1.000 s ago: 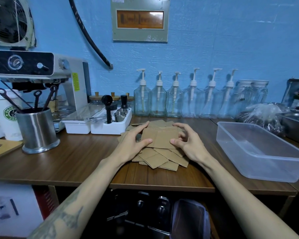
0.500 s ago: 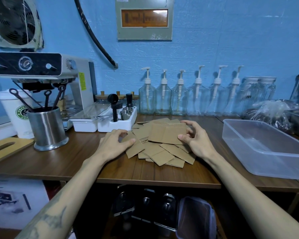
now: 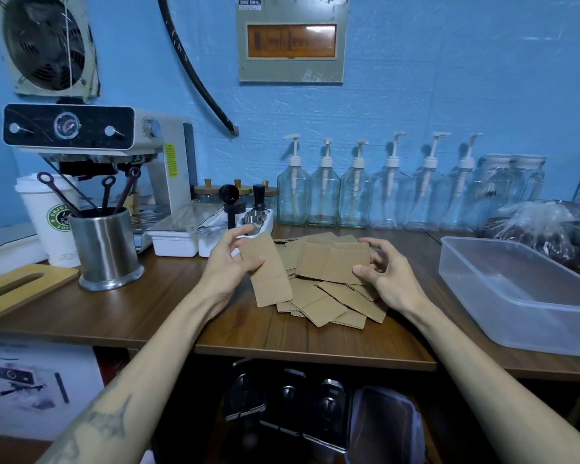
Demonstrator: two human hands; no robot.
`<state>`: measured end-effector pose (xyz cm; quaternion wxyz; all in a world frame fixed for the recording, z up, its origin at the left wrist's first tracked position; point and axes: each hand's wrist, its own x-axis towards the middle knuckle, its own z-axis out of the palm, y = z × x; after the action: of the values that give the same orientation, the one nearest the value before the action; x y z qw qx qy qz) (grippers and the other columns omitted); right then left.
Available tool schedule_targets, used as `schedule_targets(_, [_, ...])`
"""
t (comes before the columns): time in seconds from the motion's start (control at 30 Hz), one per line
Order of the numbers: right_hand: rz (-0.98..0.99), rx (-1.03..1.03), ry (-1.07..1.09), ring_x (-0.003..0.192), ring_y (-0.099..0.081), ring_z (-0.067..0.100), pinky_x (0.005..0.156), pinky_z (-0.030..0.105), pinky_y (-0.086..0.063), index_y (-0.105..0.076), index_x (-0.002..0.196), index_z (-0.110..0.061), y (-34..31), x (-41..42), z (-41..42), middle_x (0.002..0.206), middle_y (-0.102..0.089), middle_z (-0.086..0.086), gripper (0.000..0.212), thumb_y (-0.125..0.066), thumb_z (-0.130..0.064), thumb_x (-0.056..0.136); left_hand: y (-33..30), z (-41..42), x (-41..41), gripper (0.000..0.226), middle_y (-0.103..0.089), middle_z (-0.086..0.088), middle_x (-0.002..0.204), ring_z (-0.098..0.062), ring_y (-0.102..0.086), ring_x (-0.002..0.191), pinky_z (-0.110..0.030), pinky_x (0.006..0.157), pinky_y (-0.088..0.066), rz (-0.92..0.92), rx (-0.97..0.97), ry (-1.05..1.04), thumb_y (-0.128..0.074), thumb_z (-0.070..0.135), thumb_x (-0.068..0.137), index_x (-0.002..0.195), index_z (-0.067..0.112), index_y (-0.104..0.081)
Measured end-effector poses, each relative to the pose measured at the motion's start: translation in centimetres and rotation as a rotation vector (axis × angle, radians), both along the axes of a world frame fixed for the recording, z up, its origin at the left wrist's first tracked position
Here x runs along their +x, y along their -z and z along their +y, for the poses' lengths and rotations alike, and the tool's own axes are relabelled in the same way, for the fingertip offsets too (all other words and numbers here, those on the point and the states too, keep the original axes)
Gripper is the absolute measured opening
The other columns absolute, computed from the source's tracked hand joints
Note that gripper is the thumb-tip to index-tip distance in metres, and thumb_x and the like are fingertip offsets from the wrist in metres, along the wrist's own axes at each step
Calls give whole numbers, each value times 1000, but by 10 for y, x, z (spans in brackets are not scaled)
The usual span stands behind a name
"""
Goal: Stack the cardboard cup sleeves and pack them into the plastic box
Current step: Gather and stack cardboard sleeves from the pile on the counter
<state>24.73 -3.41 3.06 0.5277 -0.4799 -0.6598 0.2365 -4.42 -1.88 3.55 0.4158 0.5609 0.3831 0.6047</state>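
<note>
Left hand [image 3: 230,262]: you lifted one sleeve [image 3: 268,272] off the pile [image 3: 332,303], pinched.
Right hand [image 3: 387,276]: gripped the growing stack [image 3: 332,264].
Box [image 3: 523,296]: stayed empty.

Bare forearms, tattooed left forearm [image 3: 104,426]
</note>
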Motion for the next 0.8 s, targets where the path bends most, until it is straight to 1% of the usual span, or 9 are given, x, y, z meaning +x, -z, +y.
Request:
schedule_targets(0.13, [-3,-4,3,74,-62,-3,75,9,-48,-52,134,-18,0,0,0,100,-73,-7,51,-70,-3,88,-11,-6,16,57,-74,-12,106,-22,-70,98,-34,82,-59,-186,48,20,-71,-6,82,129,15,-49])
schedule_targets(0.27, [-13,-10,-3,68,-58,-7,72,6,-46,-52,134,-16,-1,0,-2,90,-71,-12,50,-69,-3,89,0,-7,32,50,-72,3,111,-14,-68,107,-32,92,-56,147,137,33,-75,3,82,125,18,-55])
schedule_targets(0.37, [-13,-21,4,61,-55,-7,65,6,-44,-52,132,-18,-1,0,-2,78,-66,-15,49,-68,-2,89,13,-4,34,57,-63,15,123,4,-59,114,-19,99,-46,421,214,73,-74,8,85,134,24,-50])
schedule_targets(0.47, [-11,-35,2,63,-58,-1,66,12,-47,-52,133,-20,-2,0,-2,84,-70,-10,50,-69,-4,89,11,-4,33,58,-60,20,124,9,-56,112,-8,91,-44,453,269,63,-72,7,87,135,30,-49])
schedule_targets(0.57, [-9,-40,2,63,-59,1,67,15,-48,-53,131,-21,-3,-1,-4,82,-70,-8,50,-70,-3,88,4,2,34,53,-66,15,116,2,-63,99,-15,86,-48,397,274,45,-76,8,83,124,35,-58])
schedule_targets(0.63, [-2,-43,-5,59,-57,-2,63,11,-46,-53,131,-19,-4,-1,-6,79,-70,-10,48,-69,-1,88,1,6,36,50,-66,11,91,-5,-56,70,-19,74,-46,406,277,45,-80,11,80,121,34,-65])
schedule_targets(0.67, [-5,-46,-8,57,-56,-3,61,8,-45,-53,130,-19,-4,-1,-7,74,-68,-13,47,-68,0,89,0,7,38,50,-58,9,78,-8,-47,64,-19,69,-42,406,280,54,-81,12,79,122,31,-66])
schedule_targets(0.73, [-13,-46,-12,57,-54,-1,58,5,-42,-54,130,-17,-6,-2,-9,65,-63,-15,46,-66,3,90,-1,10,42,47,-47,7,75,-7,-41,66,-18,69,-39,391,291,63,-81,11,78,121,24,-68])
schedule_targets(0.8, [-10,-42,-20,63,-52,6,58,5,-41,-54,132,-15,-8,-2,-12,70,-60,-8,49,-64,5,89,-1,11,47,43,-50,7,82,-3,-44,69,-16,70,-41,411,318,24,-81,10,78,117,19,-70])
